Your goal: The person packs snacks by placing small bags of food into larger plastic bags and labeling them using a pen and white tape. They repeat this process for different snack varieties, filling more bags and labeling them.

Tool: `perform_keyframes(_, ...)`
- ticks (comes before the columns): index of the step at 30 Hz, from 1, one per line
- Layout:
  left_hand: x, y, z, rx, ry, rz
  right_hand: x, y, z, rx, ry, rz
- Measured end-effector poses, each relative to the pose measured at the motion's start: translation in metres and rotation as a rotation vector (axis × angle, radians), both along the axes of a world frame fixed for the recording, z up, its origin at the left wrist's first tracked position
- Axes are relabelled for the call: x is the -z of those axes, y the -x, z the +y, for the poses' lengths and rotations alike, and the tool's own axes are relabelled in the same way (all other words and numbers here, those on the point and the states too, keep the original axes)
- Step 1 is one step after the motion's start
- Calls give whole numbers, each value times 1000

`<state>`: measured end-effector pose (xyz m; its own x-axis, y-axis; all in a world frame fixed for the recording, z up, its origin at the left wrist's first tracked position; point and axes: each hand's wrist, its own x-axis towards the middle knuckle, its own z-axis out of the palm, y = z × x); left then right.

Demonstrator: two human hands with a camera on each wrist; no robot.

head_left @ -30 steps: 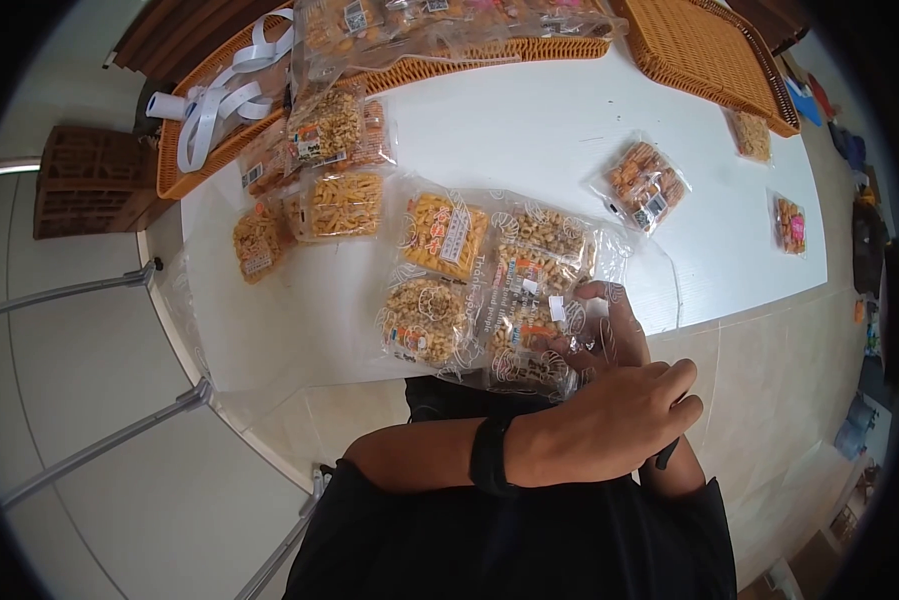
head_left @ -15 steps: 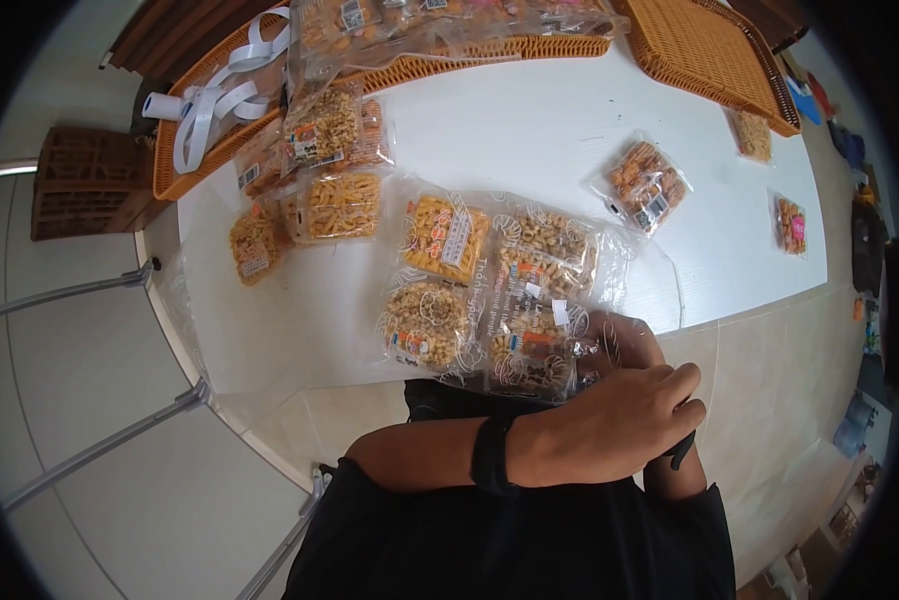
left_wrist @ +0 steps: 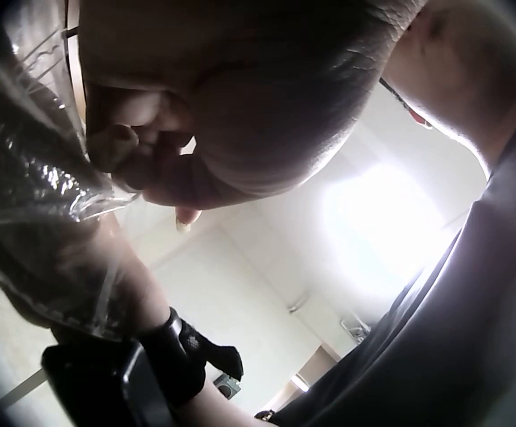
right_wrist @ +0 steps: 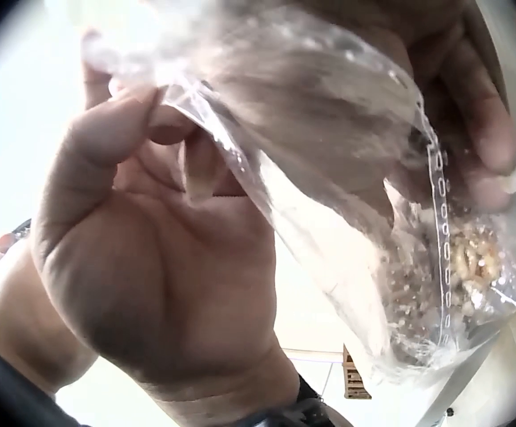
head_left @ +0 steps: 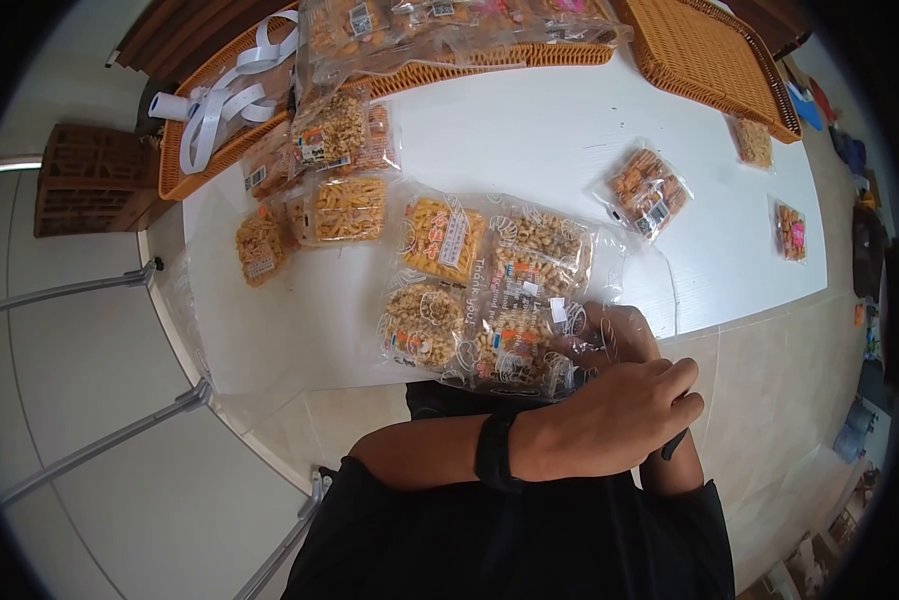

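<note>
Right wrist view: left hand point(right_wrist: 165, 253) pinches the clear bag point(right_wrist: 307, 245), probably steadying it. Whether the right hand point(head_left: 621, 335) grips, can't tell.

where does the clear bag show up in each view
Head: clear bag at the centre, on the table's near edge.
Left wrist: clear bag down the left side.
Right wrist: clear bag from the top down to the lower right.
Shared landmark: left hand, lower right of the bag in head, top in left wrist, left in right wrist.
</note>
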<state>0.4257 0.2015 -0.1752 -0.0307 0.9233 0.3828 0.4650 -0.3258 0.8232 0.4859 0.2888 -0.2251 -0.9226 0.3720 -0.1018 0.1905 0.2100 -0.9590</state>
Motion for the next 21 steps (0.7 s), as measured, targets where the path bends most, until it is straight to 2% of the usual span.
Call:
perform_keyframes(1, 0, 1, 1, -5, -14, 5, 4, 0, 0, 27, 70, 15)
perform_keyframes(3, 1, 3, 2, -6, -13, 7, 14, 1, -9, 215, 154, 92)
perform_keyframes(4, 1, 4, 2, -7, -12, 7, 21, 1, -26, 377, 168, 154)
perform_keyframes(6, 0, 5, 3, -3, -16, -8, 19, 2, -26, 400, 187, 147)
perform_keyframes(7, 0, 6, 3, -1, -18, -16, 10, 2, -12, 261, 193, 78)
perform_keyframes(9, 0, 6, 3, -3, -12, -22, 6, 2, -3, 122, 195, 2)
perform_keyframes(13, 2, 6, 3, 7, -6, -30, 8, -1, 1, 121, 308, -21)
perform_keyframes(16, 3, 6, 3, 9, -14, -33, 18, -5, -20, 347, 217, 55)
perform_keyframes(18, 4, 5, 3, 6, 0, -20, 19, -7, -22, 364, 160, 26)
perform_keyframes(19, 4, 4, 2, 5, 7, -13, 13, -8, -11, 269, 179, -44)
perform_keyframes(21, 5, 3, 2, -10, -7, -9, 10, -8, -7, 197, 186, -89)
